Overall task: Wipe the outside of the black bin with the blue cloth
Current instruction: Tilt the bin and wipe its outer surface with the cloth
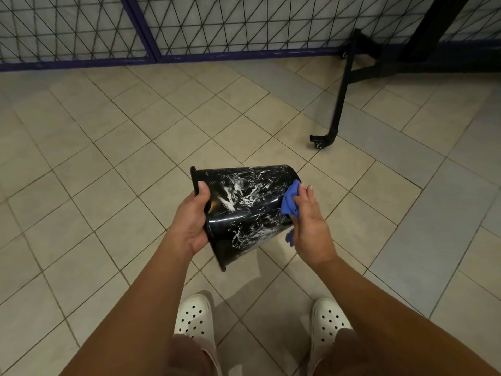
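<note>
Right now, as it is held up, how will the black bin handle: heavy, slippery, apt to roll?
Probably light: the left hand grips the black bin by its rim. Possibly slippery: white smears streak its glossy wall. Laid sideways, its round tapered body may roll.

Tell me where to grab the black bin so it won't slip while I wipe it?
Grab the rim at the open end, coming from the left, like the left hand does: thumb outside, the rest hooked inside. The black bin is tipped with its mouth leftward, and the rim's lip should stop sliding. The streaky wall looks slippery and is left free for the blue cloth.
</note>
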A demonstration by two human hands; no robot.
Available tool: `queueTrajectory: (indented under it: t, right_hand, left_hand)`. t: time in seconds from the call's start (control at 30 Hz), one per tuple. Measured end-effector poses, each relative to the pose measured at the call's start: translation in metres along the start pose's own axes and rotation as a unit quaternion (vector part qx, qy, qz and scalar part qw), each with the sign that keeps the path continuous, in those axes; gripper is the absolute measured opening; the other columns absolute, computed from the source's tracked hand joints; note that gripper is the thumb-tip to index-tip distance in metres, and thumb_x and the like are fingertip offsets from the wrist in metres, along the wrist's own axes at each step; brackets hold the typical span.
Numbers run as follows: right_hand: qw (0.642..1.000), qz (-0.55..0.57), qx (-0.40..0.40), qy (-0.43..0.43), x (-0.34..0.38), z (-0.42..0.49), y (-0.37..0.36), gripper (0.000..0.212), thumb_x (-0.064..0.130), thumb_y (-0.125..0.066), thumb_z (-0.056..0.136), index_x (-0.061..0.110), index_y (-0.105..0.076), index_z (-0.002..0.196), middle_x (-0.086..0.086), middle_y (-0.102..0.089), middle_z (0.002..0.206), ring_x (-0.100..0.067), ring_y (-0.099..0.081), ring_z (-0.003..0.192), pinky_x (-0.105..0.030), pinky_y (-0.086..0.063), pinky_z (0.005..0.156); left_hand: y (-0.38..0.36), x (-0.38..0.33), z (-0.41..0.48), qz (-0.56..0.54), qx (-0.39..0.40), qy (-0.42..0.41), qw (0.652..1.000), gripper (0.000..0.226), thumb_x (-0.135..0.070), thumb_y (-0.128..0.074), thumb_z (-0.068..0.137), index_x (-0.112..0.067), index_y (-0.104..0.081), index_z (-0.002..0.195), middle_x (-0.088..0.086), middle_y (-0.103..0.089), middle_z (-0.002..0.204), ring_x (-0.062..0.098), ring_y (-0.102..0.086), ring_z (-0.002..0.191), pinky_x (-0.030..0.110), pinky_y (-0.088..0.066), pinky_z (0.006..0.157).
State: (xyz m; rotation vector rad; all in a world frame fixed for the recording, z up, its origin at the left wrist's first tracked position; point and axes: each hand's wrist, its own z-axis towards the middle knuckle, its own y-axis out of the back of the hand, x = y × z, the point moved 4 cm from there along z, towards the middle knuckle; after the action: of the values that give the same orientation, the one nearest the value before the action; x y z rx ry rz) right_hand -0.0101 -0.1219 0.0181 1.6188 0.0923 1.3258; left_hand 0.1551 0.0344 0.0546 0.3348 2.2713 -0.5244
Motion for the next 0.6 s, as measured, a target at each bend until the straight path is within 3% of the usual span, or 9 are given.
queueTrajectory:
  t: [0.13, 0.27, 0.43, 0.6]
  right_hand:
    - [0.999, -0.04, 0.008, 0.03, 0.0, 0.006, 0.002, 0.056, -0.003, -0.059, 0.086, 0.007, -0.039, 0.137, -0.009, -0.021, 0.153, -0.019, -0.007, 0.143, -0.038, -0.014, 0.116]
    - [0.999, 0.02, -0.03, -0.028, 0.0, 0.013, 0.012, 0.041, 0.009, -0.046, 0.096, 0.011, -0.042, 0.137, -0.004, -0.026, 0.152, -0.018, -0.013, 0.143, -0.03, -0.016, 0.115]
    - [0.998, -0.04, 0.006, 0.049, 0.002, 0.002, 0.007, 0.041, 0.01, -0.05, 0.094, 0.001, -0.045, 0.134, -0.017, -0.032, 0.147, -0.031, -0.02, 0.14, -0.051, -0.027, 0.111]
    - [0.997, -0.018, 0.027, 0.065, 0.015, 0.009, 0.01, 0.05, 0.036, -0.034, 0.098, 0.008, -0.038, 0.14, -0.001, -0.022, 0.15, -0.018, -0.009, 0.143, -0.036, -0.012, 0.116]
  left_hand:
    - [0.003, -0.004, -0.002, 0.011, 0.009, -0.003, 1.0, 0.052, -0.044, -0.048, 0.099, -0.006, -0.056, 0.133, 0.017, -0.072, 0.116, 0.035, -0.072, 0.102, 0.043, -0.062, 0.069]
    - [0.001, -0.008, -0.006, 0.026, 0.026, -0.021, 0.999, 0.049, -0.043, -0.047, 0.099, -0.006, -0.057, 0.13, 0.015, -0.075, 0.111, 0.033, -0.073, 0.099, 0.042, -0.062, 0.069]
    - [0.0, -0.008, -0.006, 0.037, 0.02, -0.026, 0.999, 0.047, -0.045, -0.045, 0.1, -0.009, -0.059, 0.127, 0.013, -0.076, 0.107, 0.031, -0.075, 0.095, 0.041, -0.062, 0.067]
    - [0.001, -0.008, -0.007, 0.027, 0.028, -0.019, 0.999, 0.05, -0.047, -0.044, 0.099, -0.01, -0.059, 0.128, 0.015, -0.075, 0.111, 0.033, -0.073, 0.099, 0.043, -0.062, 0.07]
